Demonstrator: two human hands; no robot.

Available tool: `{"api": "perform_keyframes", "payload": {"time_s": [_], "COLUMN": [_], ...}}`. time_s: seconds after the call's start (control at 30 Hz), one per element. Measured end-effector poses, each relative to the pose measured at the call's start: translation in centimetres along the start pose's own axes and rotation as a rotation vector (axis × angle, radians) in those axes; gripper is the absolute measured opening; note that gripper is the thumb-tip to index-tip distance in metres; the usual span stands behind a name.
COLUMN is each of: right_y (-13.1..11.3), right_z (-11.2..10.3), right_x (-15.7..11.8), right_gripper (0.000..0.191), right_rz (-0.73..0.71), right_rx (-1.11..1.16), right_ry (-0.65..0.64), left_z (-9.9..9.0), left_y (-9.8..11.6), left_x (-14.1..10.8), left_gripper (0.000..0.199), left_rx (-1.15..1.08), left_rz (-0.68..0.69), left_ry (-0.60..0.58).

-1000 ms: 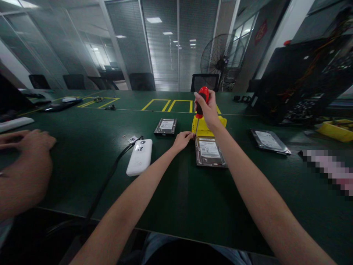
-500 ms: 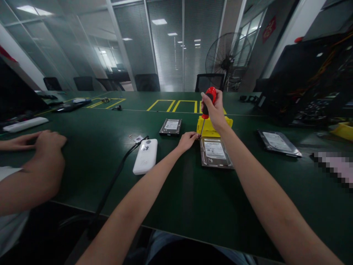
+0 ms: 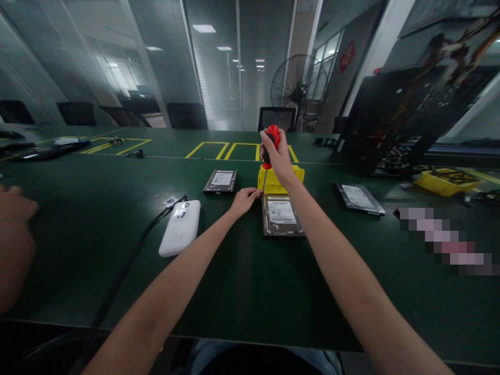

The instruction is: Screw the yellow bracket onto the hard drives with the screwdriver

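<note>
My right hand (image 3: pixel 278 151) is wrapped round the red and black handle of a screwdriver (image 3: pixel 267 165), held upright with its tip pointing down. That tip is at the upper left corner of a hard drive (image 3: pixel 282 213) lying label up. Beside the tip, the fingers of my left hand (image 3: pixel 247 199) are pinched together; what they hold, if anything, is too small to make out. Directly behind the drive stands a yellow holder (image 3: pixel 279 182), partly covered by my right hand.
Another hard drive (image 3: pixel 221 181) lies left of the holder, and one more (image 3: pixel 359 198) lies to the right. A white power bank (image 3: pixel 180 227) with a black cable is near my left forearm. Another person's arm (image 3: pixel 15 234) rests at the left edge. A yellow tray (image 3: pixel 447 182) sits at right.
The view has turned to the right, so everything appears farther left. Both hands keep the same pose at the drive's corner, with the screwdriver still held there.
</note>
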State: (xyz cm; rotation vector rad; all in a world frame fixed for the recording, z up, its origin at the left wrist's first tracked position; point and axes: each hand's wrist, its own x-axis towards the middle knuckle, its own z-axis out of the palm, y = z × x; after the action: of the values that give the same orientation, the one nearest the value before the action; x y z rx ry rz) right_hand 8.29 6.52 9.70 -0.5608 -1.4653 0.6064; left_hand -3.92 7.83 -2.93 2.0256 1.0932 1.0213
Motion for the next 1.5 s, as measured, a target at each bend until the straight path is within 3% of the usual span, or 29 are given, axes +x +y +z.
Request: {"api": "perform_keyframes", "payload": {"time_s": [0.23, 0.5, 0.7, 0.93, 1.17, 1.5], "right_y": [-0.4, -0.1, -0.3, 0.0, -0.6, -1.3], "right_z": [-0.1, -0.2, -0.2, -0.4, -0.8, -0.6], "right_x": [0.0, 0.3, 0.0, 0.1, 0.6, 0.7], "right_gripper": [0.029, 0.039, 0.045, 0.042, 0.037, 0.038], "right_rz": [0.044, 0.006, -0.022, 0.060, 0.002, 0.048], "right_rx": [0.018, -0.026, -0.121, -0.034, 0.010, -0.036], "right_ry": [-0.062, 0.012, -0.014, -0.060, -0.063, -0.118], "left_z": [0.2, 0.1, 0.0, 0.1, 0.2, 0.1], "left_y": [-0.4, -0.5, 0.0, -0.1, -0.1, 0.5], "left_x": [0.0, 0.0, -0.2, -0.1, -0.2, -0.3], "left_gripper": [0.033, 0.034, 0.034, 0.034, 0.034, 0.033], "left_rx": [-0.005, -0.005, 0.015, 0.019, 0.016, 0.019], "left_rz": [0.006, 0.003, 0.011, 0.035, 0.047, 0.016], "left_ry": [0.002, -0.006, -0.008, 0.001, -0.002, -0.012]}}
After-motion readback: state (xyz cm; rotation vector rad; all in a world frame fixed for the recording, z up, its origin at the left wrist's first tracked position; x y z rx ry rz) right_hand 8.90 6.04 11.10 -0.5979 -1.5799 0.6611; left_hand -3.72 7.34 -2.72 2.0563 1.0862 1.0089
